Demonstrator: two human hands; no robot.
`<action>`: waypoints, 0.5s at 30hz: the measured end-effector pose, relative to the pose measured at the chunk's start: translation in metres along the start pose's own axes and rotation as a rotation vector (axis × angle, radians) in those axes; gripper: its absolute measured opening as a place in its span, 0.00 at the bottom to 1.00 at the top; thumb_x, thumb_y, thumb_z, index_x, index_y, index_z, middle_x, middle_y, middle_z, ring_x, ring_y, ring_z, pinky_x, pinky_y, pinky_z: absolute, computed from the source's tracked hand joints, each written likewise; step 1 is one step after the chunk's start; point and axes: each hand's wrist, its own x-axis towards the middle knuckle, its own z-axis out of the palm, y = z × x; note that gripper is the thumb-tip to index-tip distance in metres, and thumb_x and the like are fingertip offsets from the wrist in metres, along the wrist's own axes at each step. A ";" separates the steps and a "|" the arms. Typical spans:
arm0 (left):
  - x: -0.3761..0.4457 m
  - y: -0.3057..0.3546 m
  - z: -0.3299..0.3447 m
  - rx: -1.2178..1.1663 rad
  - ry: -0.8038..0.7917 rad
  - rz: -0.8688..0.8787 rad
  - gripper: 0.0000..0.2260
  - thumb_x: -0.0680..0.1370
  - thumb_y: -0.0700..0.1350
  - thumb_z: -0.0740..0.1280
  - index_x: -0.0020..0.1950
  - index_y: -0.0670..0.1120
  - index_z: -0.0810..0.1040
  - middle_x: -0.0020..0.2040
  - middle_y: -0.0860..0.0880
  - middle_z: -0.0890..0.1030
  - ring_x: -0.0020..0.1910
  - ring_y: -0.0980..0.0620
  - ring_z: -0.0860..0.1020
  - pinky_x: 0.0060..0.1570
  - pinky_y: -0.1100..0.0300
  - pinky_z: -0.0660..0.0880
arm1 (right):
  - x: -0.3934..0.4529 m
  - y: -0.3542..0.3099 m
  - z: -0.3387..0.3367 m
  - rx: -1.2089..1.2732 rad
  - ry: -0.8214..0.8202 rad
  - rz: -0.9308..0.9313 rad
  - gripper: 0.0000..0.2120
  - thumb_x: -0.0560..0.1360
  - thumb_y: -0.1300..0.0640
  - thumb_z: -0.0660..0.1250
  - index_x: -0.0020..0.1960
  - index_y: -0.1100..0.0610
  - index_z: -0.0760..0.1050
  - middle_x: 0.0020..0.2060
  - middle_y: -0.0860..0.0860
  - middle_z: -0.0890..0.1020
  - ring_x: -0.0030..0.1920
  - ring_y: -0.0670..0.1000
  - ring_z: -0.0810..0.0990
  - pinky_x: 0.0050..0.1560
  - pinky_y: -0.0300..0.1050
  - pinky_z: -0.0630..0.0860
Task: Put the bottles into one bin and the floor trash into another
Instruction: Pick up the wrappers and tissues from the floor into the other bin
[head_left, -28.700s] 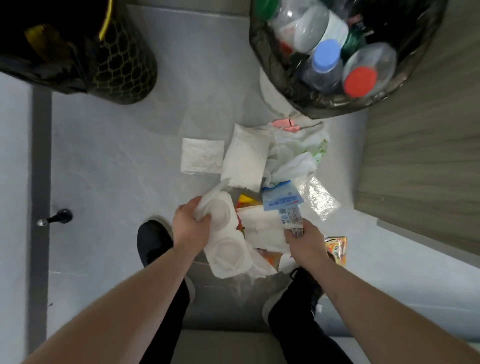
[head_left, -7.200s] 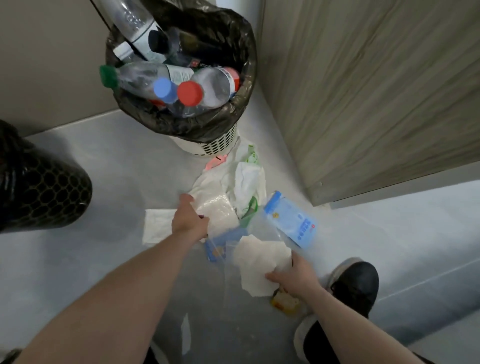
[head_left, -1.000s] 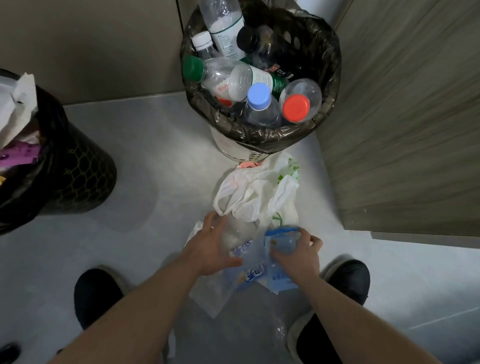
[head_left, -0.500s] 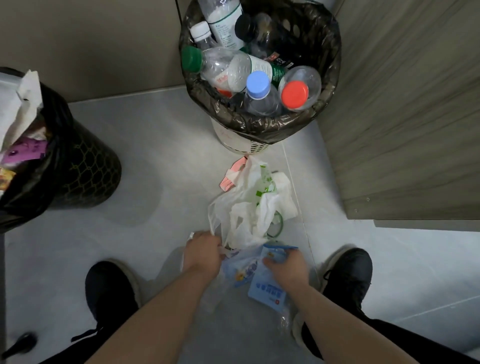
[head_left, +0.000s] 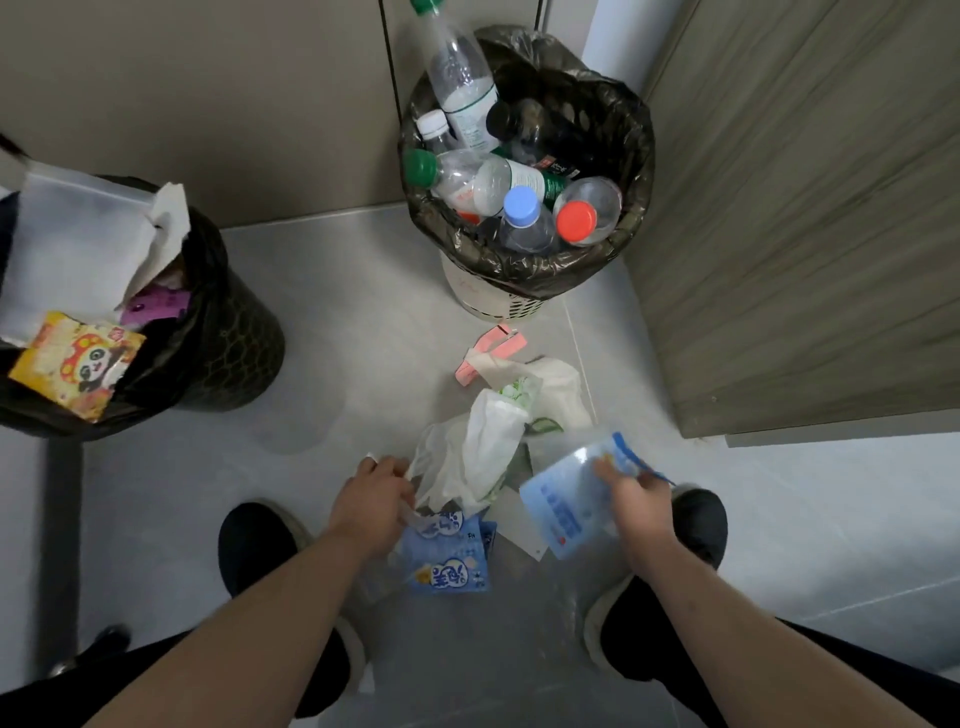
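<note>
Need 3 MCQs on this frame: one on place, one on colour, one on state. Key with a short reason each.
1. Where does the pink paper slip lie?
A. On the floor near the foot of the bottle bin
B. Inside the black mesh bin
C. In the right hand

2. What colour is the cap of the bottle nearest the wooden panel?
A. Green
B. Red
C. Yellow

3. What is the right hand doing?
A. Hanging idle
B. Pressing flat on the floor
C. Holding a blue and clear pouch

Key: 1 A, the slip lies on the tiles just in front of that bin's base. 2 B, the cap by the panel is red. 3 C, its fingers curl round the pouch's top edge.
</note>
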 end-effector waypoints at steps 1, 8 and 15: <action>-0.005 0.000 -0.005 0.004 0.009 0.013 0.12 0.72 0.43 0.72 0.54 0.54 0.83 0.67 0.55 0.71 0.66 0.48 0.66 0.55 0.56 0.70 | -0.004 -0.013 0.006 0.066 -0.032 0.024 0.04 0.75 0.58 0.74 0.48 0.57 0.81 0.43 0.55 0.86 0.45 0.56 0.85 0.52 0.57 0.82; -0.038 0.005 -0.048 0.036 0.073 0.103 0.13 0.71 0.41 0.70 0.53 0.54 0.82 0.62 0.56 0.75 0.61 0.48 0.68 0.57 0.56 0.72 | -0.030 -0.065 0.031 0.021 -0.244 0.004 0.05 0.78 0.58 0.72 0.52 0.57 0.80 0.51 0.59 0.85 0.52 0.60 0.85 0.58 0.62 0.81; -0.089 0.001 -0.126 -0.043 0.239 0.062 0.08 0.73 0.43 0.67 0.45 0.56 0.81 0.45 0.57 0.78 0.57 0.51 0.72 0.60 0.55 0.73 | -0.070 -0.094 -0.001 -0.102 -0.158 -0.065 0.04 0.78 0.55 0.71 0.51 0.55 0.80 0.47 0.55 0.84 0.49 0.57 0.84 0.53 0.56 0.83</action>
